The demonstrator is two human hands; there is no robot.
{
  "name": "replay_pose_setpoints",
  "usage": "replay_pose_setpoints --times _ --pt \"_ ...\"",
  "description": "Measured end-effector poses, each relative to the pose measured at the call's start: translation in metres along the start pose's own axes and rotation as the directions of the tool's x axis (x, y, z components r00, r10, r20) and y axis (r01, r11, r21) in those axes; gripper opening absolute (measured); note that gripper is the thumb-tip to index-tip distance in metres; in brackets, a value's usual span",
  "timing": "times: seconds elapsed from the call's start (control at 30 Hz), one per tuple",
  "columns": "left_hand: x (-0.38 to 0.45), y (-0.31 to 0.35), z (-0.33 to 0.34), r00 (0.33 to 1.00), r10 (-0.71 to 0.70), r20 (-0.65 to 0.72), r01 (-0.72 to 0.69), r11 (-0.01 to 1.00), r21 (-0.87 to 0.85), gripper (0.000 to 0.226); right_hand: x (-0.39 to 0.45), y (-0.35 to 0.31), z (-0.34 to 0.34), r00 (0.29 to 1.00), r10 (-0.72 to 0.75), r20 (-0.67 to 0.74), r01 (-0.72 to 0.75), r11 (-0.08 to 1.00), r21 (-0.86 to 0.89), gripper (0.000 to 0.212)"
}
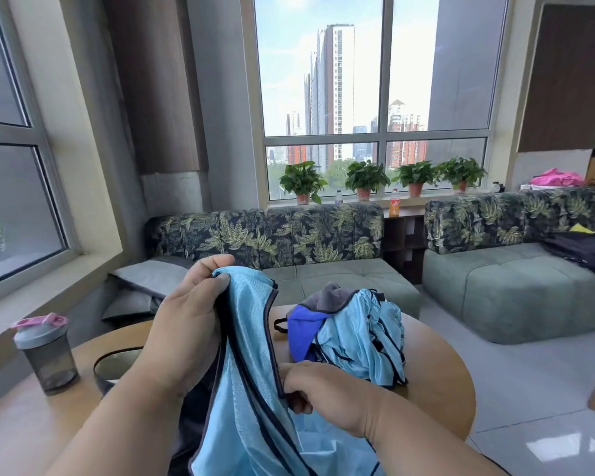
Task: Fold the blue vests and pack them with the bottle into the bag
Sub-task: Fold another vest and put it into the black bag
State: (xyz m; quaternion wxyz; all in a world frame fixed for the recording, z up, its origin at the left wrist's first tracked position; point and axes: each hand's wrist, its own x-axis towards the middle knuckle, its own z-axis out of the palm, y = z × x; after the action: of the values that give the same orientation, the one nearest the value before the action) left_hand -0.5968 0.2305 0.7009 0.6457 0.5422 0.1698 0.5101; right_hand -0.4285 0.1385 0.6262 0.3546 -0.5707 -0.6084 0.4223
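I hold a light blue vest (251,389) with dark trim up over the round wooden table (437,365). My left hand (186,324) pinches its top edge between thumb and fingers. My right hand (316,386) grips the dark trim lower down, at the vest's right side. A pile of more blue vests (361,338) lies crumpled on the table behind, against a blue and grey bag (310,317). A smoky shaker bottle (47,355) with a grey lid and pink cap stands upright at the table's left edge.
A dark strap loop (117,359) lies on the table left of my arm. Leaf-print sofas (282,242) with green seats stand beyond the table. Potted plants (366,178) and an orange drink bottle (394,202) line the window sill.
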Motion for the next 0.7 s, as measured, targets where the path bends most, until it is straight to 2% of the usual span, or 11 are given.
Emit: replay_pose_setpoints --times 0.1,0.2,0.33,0.5,0.6,0.7 --pt "0.004 0.006 -0.001 1.000 0.010 -0.026 -0.011 1.000 -0.025 0.030 0.004 0.000 0.001 0.999 0.025 0.040 -0.032 0.983 0.180 0.022" --pt "0.004 0.006 -0.002 1.000 0.007 -0.028 -0.008 0.999 -0.045 0.030 0.007 0.003 0.004 0.994 -0.041 0.097 -0.001 0.915 0.404 0.027" --pt "0.001 0.005 -0.004 0.999 0.002 -0.037 -0.004 0.999 -0.047 0.030 0.006 0.006 0.007 0.994 -0.070 0.087 0.025 0.901 0.434 0.025" --pt "0.003 0.016 -0.007 0.998 0.023 -0.060 -0.029 0.996 -0.088 0.029 0.002 0.000 -0.002 0.997 -0.076 0.034 0.069 0.984 0.166 0.037" --pt "0.002 0.024 -0.004 0.996 0.049 -0.071 -0.056 0.992 -0.110 0.030 -0.002 -0.004 -0.006 0.994 -0.106 -0.017 0.108 0.991 0.083 0.049" --pt "-0.001 0.028 0.000 0.995 0.064 -0.077 -0.073 0.990 -0.124 0.030 -0.008 -0.011 -0.006 0.967 -0.224 -0.121 0.225 0.974 -0.005 0.029"
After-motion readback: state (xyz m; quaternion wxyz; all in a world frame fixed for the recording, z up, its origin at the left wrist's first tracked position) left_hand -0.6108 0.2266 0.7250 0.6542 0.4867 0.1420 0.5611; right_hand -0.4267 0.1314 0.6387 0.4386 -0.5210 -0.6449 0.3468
